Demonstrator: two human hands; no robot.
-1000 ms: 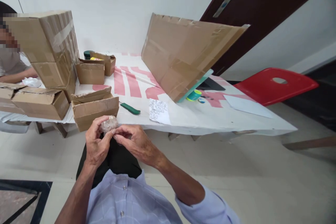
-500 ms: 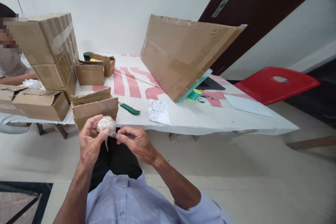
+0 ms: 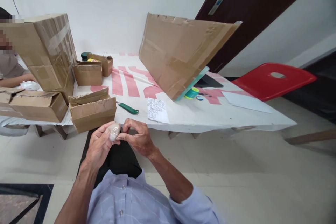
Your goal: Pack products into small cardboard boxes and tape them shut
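A small, whitish, shiny bundle that looks wrapped in clear plastic (image 3: 114,132) is held over my lap, just off the table's front edge. My left hand (image 3: 99,145) is closed around it from the left, thumb on top. From the right, my right hand (image 3: 139,137) has its thumb and curled index finger at the bundle's edge; what exactly the tips pinch is too small to tell. Beyond my hands stands an open cardboard box (image 3: 93,112). A green box cutter (image 3: 128,107) lies beside that box, and a sheet of paper with drawn marks (image 3: 157,110) is to its right.
Smaller boxes (image 3: 88,73) and a tall taped carton (image 3: 52,49) stand on the left. A large cardboard panel (image 3: 181,52) leans at the back, a green-yellow tape roll (image 3: 192,93) by its foot. A red chair (image 3: 273,80) is at right. Another person's arm (image 3: 18,80) shows far left.
Both hands have shifted right and slightly down with the bundle, which has turned and shows a smoother face. My right index finger has lifted and curled more.
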